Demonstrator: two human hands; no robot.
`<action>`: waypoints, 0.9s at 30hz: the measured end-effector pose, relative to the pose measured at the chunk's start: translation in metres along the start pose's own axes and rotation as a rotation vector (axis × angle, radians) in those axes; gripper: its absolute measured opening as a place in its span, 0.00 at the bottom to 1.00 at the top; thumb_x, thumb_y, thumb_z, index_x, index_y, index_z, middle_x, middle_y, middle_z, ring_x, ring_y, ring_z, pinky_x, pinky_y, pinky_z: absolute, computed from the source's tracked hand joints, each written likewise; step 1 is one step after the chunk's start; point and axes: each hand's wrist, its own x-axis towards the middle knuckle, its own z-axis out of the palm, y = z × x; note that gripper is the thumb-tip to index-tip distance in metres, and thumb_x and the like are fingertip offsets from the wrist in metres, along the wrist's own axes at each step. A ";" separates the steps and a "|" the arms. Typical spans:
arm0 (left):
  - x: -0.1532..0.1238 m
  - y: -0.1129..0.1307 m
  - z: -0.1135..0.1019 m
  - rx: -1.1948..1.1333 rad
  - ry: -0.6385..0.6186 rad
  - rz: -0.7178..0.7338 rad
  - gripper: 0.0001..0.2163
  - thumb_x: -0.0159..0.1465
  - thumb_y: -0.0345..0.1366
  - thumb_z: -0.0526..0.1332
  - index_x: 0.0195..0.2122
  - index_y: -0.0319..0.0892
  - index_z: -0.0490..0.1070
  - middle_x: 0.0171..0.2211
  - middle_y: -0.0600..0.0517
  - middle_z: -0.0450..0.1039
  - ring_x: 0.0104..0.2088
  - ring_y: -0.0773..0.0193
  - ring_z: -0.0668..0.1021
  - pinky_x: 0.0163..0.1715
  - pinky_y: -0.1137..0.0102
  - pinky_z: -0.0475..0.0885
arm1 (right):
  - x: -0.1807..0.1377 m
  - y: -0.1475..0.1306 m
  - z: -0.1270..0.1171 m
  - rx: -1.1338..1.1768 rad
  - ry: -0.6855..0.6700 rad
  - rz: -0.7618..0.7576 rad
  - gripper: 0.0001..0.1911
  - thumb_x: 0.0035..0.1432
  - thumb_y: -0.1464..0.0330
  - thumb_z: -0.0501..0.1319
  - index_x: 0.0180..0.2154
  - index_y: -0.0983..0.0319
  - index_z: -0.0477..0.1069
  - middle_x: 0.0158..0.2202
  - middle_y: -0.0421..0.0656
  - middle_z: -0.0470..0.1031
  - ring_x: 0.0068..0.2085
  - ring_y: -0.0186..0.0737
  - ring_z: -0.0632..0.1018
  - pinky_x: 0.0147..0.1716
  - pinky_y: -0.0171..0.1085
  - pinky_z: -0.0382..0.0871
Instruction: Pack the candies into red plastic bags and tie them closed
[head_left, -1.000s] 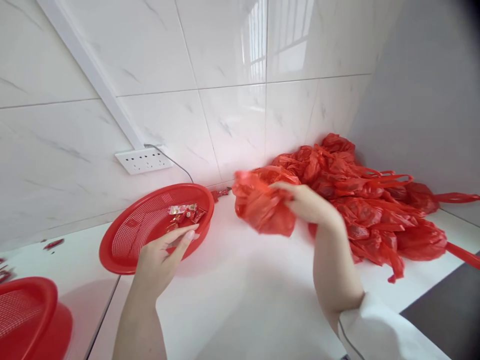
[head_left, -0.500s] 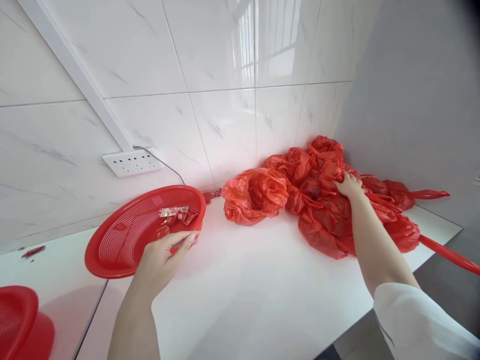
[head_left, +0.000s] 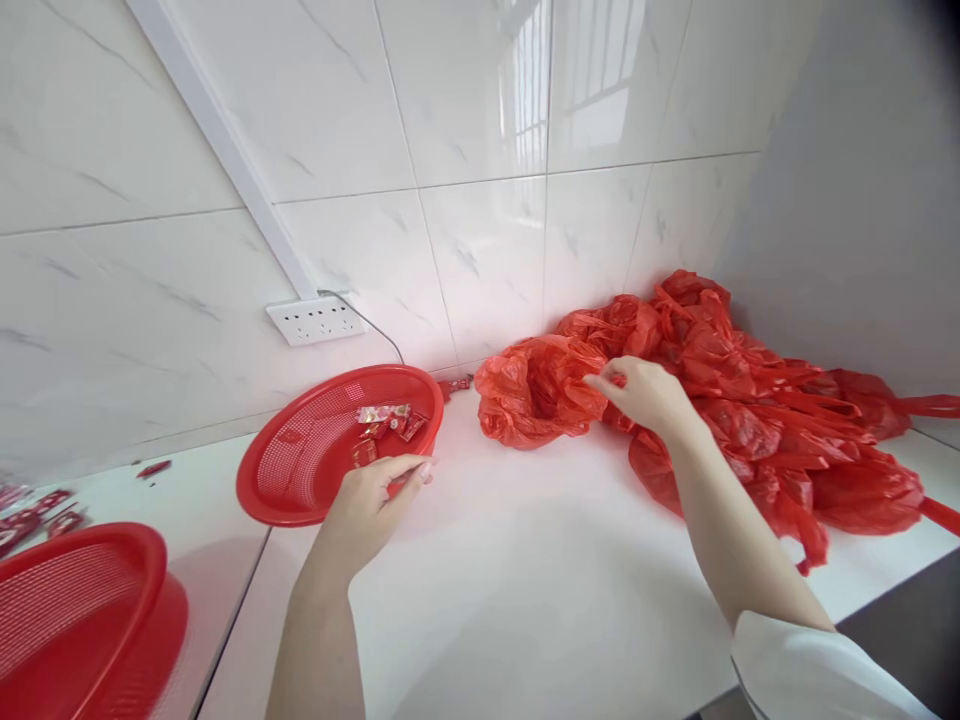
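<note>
A red plastic basket [head_left: 266, 465] with a mesh wall stands at the left, several small red and gold wrapped packets [head_left: 390, 422] inside it. My left hand [head_left: 375, 510] is at its front right rim, thumb and fingertips pinched together; I cannot make out what they hold, if anything. An opened, crumpled red plastic bag [head_left: 502, 395] stands right of the basket, its mouth facing up. At the bag's right edge, my right hand [head_left: 645, 395] has thumb and forefinger closed on the film. Behind and right of that hand lies a heap of filled red plastic bags [head_left: 750, 420].
Another red basket [head_left: 142, 590] stands at the lower left, partly out of view. Red packets [head_left: 34, 520] lie behind it. A power strip [head_left: 316, 320] with a grey cable is fixed to the tiled wall. The white table [head_left: 525, 560] runs along the wall.
My right hand has left the heap of filled bags and moved left to the open bag's edge. My left hand stays by the basket. The view has turned a little left.
</note>
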 end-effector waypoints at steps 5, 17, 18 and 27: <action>-0.008 0.002 -0.004 -0.063 -0.002 0.006 0.17 0.64 0.49 0.55 0.46 0.49 0.77 0.43 0.50 0.79 0.44 0.54 0.79 0.42 0.66 0.73 | 0.010 -0.019 0.042 -0.143 0.052 -0.075 0.09 0.55 0.71 0.57 0.39 0.64 0.72 0.50 0.57 0.72 0.51 0.57 0.71 0.49 0.51 0.63; -0.008 0.014 0.017 -0.653 0.180 0.065 0.43 0.54 0.43 0.70 0.66 0.60 0.47 0.68 0.50 0.47 0.63 0.53 0.63 0.56 0.61 0.67 | -0.026 -0.123 0.016 1.268 -0.054 -0.116 0.12 0.57 0.57 0.61 0.36 0.57 0.65 0.35 0.41 0.72 0.35 0.39 0.75 0.35 0.38 0.72; -0.007 0.015 0.018 -0.754 0.190 0.108 0.49 0.51 0.43 0.71 0.67 0.61 0.40 0.70 0.50 0.41 0.65 0.52 0.59 0.57 0.60 0.65 | -0.031 -0.132 0.018 1.303 -0.160 -0.154 0.12 0.56 0.58 0.63 0.35 0.57 0.65 0.34 0.40 0.73 0.34 0.38 0.75 0.35 0.38 0.72; 0.003 0.006 0.020 -1.174 0.246 -0.164 0.34 0.52 0.35 0.71 0.60 0.49 0.63 0.56 0.45 0.69 0.55 0.51 0.73 0.51 0.60 0.71 | -0.046 -0.147 0.040 1.105 -0.513 -0.410 0.16 0.51 0.66 0.66 0.27 0.60 0.58 0.39 0.43 0.74 0.36 0.38 0.73 0.32 0.36 0.68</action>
